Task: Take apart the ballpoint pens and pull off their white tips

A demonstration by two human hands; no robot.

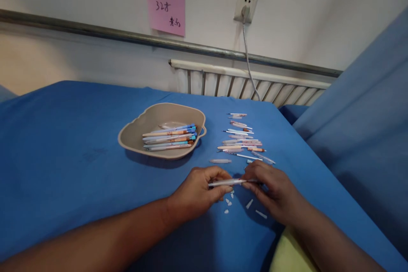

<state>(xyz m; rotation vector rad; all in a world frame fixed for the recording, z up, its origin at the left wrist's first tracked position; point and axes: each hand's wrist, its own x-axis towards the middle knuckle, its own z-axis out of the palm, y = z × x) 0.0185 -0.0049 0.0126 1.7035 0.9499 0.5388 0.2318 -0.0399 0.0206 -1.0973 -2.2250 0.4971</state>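
Observation:
Between both hands a whitish pen (235, 182) is held level above the blue cloth. My left hand (200, 189) pinches its left end between thumb and fingers. My right hand (276, 188) is closed on the other end, and the fingers hide that tip. Just below the hands lie several small white plastic pieces (228, 202). Beyond them, loose pen barrels (236, 148) and thin white refills (247, 157) are spread in a rough column. A lone pale barrel (220, 161) rests just above my left fingers.
A beige leaf-shaped bin (130, 137) at the left holds several pens (170, 137) with coloured tops. The blue cloth (79, 170) covers the table. At the back are a radiator (223, 83), a rail and a plugged cable (247, 59). A blue curtain (360, 114) hangs at the right.

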